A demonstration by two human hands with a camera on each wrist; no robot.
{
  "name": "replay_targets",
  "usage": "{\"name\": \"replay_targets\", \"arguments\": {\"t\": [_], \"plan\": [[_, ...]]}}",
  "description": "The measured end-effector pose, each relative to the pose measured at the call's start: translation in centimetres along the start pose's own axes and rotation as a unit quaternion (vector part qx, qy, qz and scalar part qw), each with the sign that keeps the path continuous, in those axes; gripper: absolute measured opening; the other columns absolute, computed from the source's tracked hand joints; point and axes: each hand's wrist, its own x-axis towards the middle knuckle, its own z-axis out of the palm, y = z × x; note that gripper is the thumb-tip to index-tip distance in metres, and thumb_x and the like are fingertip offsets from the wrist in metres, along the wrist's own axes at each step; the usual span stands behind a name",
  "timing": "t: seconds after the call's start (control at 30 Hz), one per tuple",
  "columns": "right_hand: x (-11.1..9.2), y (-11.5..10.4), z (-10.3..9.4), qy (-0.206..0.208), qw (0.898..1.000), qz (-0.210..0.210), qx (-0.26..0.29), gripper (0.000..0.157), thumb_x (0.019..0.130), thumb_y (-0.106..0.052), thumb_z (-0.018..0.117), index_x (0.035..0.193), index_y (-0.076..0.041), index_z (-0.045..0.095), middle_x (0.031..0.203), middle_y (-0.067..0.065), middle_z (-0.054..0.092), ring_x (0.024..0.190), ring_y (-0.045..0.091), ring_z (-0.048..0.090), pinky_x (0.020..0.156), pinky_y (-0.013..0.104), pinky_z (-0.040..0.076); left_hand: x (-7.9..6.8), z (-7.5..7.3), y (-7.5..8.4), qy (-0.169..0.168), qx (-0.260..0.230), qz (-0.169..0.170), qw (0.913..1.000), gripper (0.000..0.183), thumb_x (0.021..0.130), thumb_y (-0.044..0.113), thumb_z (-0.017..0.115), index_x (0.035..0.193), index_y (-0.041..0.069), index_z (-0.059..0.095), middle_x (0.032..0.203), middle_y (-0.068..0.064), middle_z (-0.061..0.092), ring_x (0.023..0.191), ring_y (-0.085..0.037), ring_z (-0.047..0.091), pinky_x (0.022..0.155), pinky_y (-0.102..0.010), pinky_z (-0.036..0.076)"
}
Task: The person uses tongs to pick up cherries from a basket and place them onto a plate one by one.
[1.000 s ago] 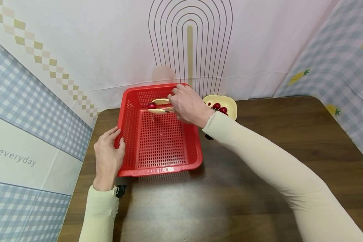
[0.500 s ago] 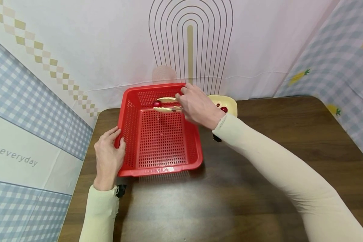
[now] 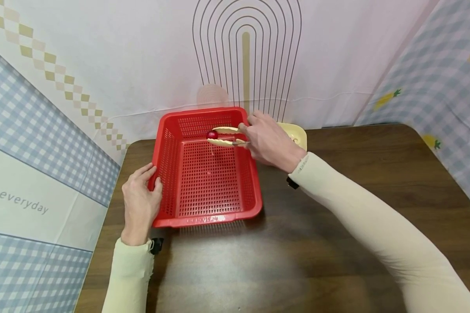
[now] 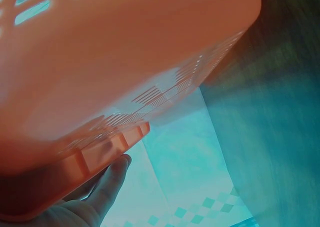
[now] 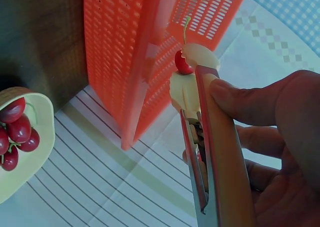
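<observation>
On the left, my left hand [image 3: 141, 200] grips the side rim of a red perforated plastic basket [image 3: 208, 221]; its fingers [image 4: 111, 184] show against the rim in the left wrist view. My right hand [image 3: 272, 141] holds a pair of tongs [image 3: 223, 142] with cream-coloured scalloped tips. Between those tips is one dark red cherry [image 3: 211, 135], over the far part of the basket. Seen from the right wrist, the cherry [image 5: 183, 63] has a green stem, and the thumb lies along the handle of the tongs [image 5: 225, 157].
Right of the basket sits a pale yellow dish [image 3: 300, 132], partly hidden behind my right hand. Several cherries [image 5: 20, 129] lie in it, seen in the right wrist view. A patterned cloth wall [image 3: 149, 65] stands behind the dark wooden table [image 3: 337, 182].
My right hand has moved right, carrying the tongs and cherry along, and covers more of the yellow dish. My left hand and the basket have stayed in place.
</observation>
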Motion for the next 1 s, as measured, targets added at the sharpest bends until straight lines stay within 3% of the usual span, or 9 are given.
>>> {"name": "replay_targets", "arguments": {"t": [0.1, 0.3, 0.5, 1.0], "plan": [[-0.5, 0.2, 0.1, 0.007, 1.000, 0.000, 0.000, 0.029, 0.089, -0.011, 0.074, 0.117, -0.001, 0.072, 0.105, 0.017, 0.073, 0.082, 0.026, 0.052, 0.071, 0.034, 0.045, 0.0, 0.0, 0.0, -0.001, 0.000, -0.001, 1.0000, 0.033, 0.091, 0.002, 0.068, 0.122, -0.009, 0.070, 0.133, -0.021, 0.068, 0.125, -0.041, 0.063, 0.101, -0.057, 0.052], [-1.5, 0.7, 0.0, 0.014, 1.000, 0.003, -0.008, 0.024, 0.088, -0.010, 0.073, 0.111, -0.002, 0.072, 0.086, 0.015, 0.067, 0.080, 0.027, 0.051, 0.069, 0.034, 0.043, 0.0, 0.0, -0.1, -0.004, 0.000, -0.006, 1.0000, 0.034, 0.092, 0.003, 0.068, 0.123, -0.008, 0.070, 0.134, -0.020, 0.068, 0.125, -0.041, 0.062, 0.101, -0.057, 0.053], [-2.6, 1.2, -0.2, 0.013, 1.000, 0.013, -0.019, 0.036, 0.086, -0.016, 0.078, 0.119, -0.003, 0.071, 0.092, 0.015, 0.070, 0.081, 0.028, 0.053, 0.070, 0.036, 0.045, 0.0, 0.0, -0.2, -0.004, 0.000, -0.008, 1.0000, 0.034, 0.092, 0.003, 0.068, 0.124, -0.007, 0.070, 0.134, -0.019, 0.068, 0.126, -0.040, 0.062, 0.102, -0.056, 0.052], [-4.5, 2.0, -0.7, 0.034, 0.999, 0.019, -0.010, 0.029, 0.087, -0.013, 0.076, 0.113, -0.003, 0.069, 0.095, 0.015, 0.069, 0.084, 0.029, 0.051, 0.074, 0.037, 0.042, 0.0, -0.1, -0.1, -0.006, -0.006, -0.011, 0.9999, 0.034, 0.092, 0.002, 0.067, 0.124, -0.007, 0.070, 0.134, -0.020, 0.068, 0.125, -0.041, 0.062, 0.100, -0.057, 0.054]]}}
